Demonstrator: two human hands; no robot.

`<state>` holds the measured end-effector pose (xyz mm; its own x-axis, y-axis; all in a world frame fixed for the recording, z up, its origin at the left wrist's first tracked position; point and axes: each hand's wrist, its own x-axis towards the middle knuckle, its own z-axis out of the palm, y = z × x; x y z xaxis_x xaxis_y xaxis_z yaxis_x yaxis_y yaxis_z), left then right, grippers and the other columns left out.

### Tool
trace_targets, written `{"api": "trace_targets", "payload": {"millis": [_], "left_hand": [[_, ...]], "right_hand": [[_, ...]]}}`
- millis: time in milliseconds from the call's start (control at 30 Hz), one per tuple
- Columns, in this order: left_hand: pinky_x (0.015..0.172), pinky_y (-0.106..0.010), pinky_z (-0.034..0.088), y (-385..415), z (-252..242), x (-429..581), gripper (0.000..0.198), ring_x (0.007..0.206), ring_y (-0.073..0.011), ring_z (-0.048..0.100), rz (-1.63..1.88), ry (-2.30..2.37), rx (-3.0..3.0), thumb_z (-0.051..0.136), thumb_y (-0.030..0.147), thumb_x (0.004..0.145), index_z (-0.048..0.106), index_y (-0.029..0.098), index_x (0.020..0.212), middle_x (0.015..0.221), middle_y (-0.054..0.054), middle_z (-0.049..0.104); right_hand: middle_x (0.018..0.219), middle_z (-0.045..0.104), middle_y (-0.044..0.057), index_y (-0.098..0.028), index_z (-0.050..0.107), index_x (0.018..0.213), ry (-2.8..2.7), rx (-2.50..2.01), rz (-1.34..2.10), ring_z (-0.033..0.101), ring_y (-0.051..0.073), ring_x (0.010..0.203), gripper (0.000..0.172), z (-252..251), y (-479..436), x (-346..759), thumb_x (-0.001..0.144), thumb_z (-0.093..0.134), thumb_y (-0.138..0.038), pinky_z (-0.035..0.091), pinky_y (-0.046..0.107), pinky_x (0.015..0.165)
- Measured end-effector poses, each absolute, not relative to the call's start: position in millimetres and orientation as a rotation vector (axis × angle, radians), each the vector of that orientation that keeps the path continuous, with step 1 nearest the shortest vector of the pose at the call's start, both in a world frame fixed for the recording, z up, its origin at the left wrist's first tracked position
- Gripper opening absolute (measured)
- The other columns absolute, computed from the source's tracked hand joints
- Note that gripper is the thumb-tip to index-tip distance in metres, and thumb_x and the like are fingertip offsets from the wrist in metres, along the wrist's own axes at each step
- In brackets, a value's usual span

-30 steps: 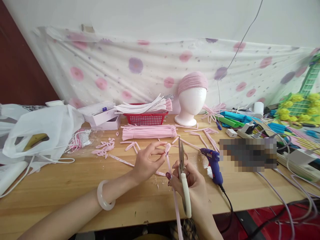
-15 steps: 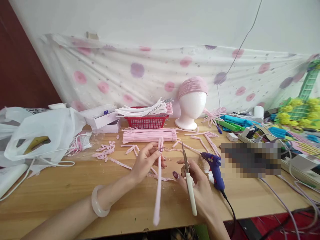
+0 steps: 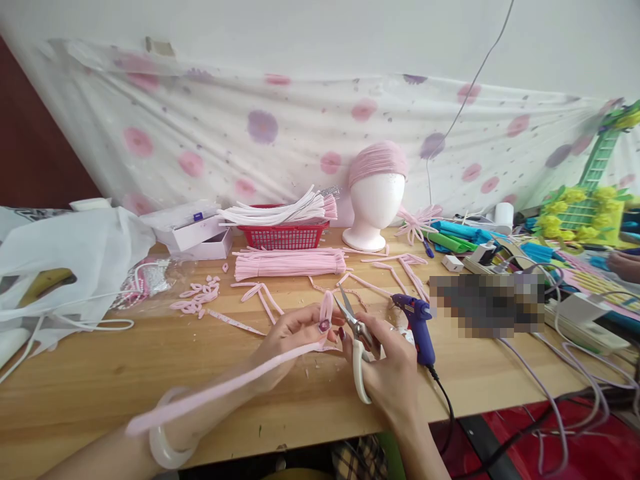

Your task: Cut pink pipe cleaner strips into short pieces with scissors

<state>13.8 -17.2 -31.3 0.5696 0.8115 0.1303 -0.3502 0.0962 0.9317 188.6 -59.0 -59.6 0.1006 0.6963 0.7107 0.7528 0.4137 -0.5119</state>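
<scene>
Between thumb and fingers, my left hand (image 3: 295,337) pinches a pink pipe cleaner (image 3: 225,385) bent into a small loop at its upper end. Its long tail slants down to the left across my forearm. My right hand (image 3: 390,360) grips scissors (image 3: 356,327) with white handles, the blades slightly parted and pointing up beside the loop, apart from it as far as I can see. Behind my hands lies a bundle of pink pipe cleaners (image 3: 290,263). Small pink loops (image 3: 197,297) are heaped to the left, next to a measuring tape (image 3: 235,321).
A purple glue gun (image 3: 417,327) stands right of my right hand, its cord running off the front edge. Farther back are a red basket (image 3: 283,237) and a white foam head (image 3: 375,210). Plastic bags (image 3: 90,253) fill the left; cables and a power strip (image 3: 580,327) crowd the right.
The pipe cleaner's tail has swung from hanging down to slanting left. The scissors have turned and come closer to the loop, their blades now parted. The view has shifted slightly right.
</scene>
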Motion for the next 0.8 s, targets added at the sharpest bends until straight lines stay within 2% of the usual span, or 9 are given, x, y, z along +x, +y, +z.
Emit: {"api": "trace_targets", "payload": {"millis": [100,267,400,567,800], "left_hand": [[0.076,-0.027,0.043,-20,-28,13,0.025,0.077,-0.0158,0.054,0.912,0.459,1.206,0.070,0.040,0.078,0.067,0.017,0.070,0.076,-0.002,0.061],[0.079,-0.026,0.041,-20,-25,12,0.025,0.082,-0.0166,0.054,0.928,0.427,1.267,0.064,0.036,0.085,0.067,0.015,0.071,0.079,-0.003,0.058],[0.077,-0.026,0.043,-18,-26,10,0.022,0.085,-0.0178,0.057,0.891,0.386,1.254,0.064,0.035,0.086,0.068,0.015,0.077,0.080,-0.003,0.059],[0.074,-0.027,0.046,-18,-25,10,0.024,0.081,-0.0173,0.058,0.887,0.396,1.278,0.066,0.036,0.084,0.067,0.014,0.074,0.081,-0.004,0.060],[0.078,-0.025,0.043,-19,-18,9,0.021,0.082,-0.0152,0.053,0.909,0.427,1.443,0.060,0.032,0.088,0.064,0.017,0.074,0.082,-0.002,0.057]], "right_hand": [[0.065,0.060,-0.003,-0.020,0.064,0.095,-1.639,-1.277,-0.102,0.052,0.013,0.054,0.019,-60,-60,188,0.076,0.063,-0.017,0.041,0.023,0.055],[0.064,0.061,-0.003,-0.020,0.066,0.094,-1.642,-1.265,-0.119,0.052,0.011,0.053,0.021,-61,-61,186,0.074,0.063,-0.013,0.041,0.022,0.055],[0.060,0.056,-0.005,-0.020,0.065,0.089,-1.634,-1.234,-0.092,0.046,0.010,0.050,0.015,-64,-61,187,0.075,0.064,-0.014,0.038,0.021,0.051],[0.061,0.055,-0.004,-0.019,0.065,0.088,-1.622,-1.241,-0.065,0.044,0.010,0.051,0.013,-68,-61,188,0.075,0.066,-0.015,0.037,0.021,0.051],[0.059,0.055,-0.004,-0.018,0.065,0.083,-1.616,-1.254,-0.072,0.044,0.009,0.049,0.005,-67,-60,186,0.078,0.066,-0.019,0.037,0.021,0.051]]}}
